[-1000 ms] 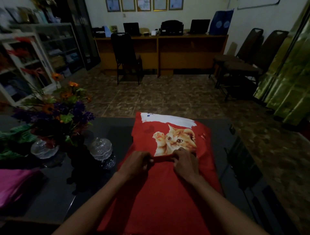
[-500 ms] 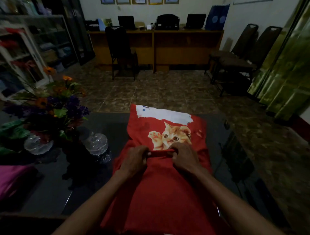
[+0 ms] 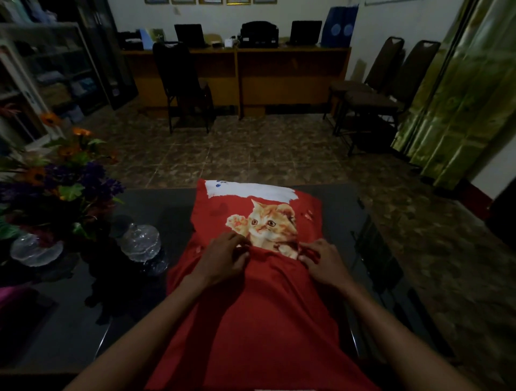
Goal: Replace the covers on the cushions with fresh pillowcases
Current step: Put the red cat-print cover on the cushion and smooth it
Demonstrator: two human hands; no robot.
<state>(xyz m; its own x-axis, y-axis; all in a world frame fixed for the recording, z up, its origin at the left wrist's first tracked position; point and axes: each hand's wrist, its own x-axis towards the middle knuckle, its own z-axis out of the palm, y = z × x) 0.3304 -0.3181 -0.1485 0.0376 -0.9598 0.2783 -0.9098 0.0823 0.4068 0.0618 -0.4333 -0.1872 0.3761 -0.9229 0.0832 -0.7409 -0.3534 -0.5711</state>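
Head view: left hand (image 3: 223, 258) and right hand (image 3: 321, 262) each pinch the red pillowcase (image 3: 259, 321) edge over the kitten cushion (image 3: 268, 220). Cushion lies on dark bench (image 3: 156, 206); flowers (image 3: 61, 178) at left.

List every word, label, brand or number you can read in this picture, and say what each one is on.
None can be read.
Framed certificates on the far wall: cut off at the top edge and too small.
Blue board on the desk: two pale round emblems, blurred, no legible letters.
Cushion cover gripped by the left hand and right hand: a kitten picture only, no text.
Items on the shelves: too dark and blurred.
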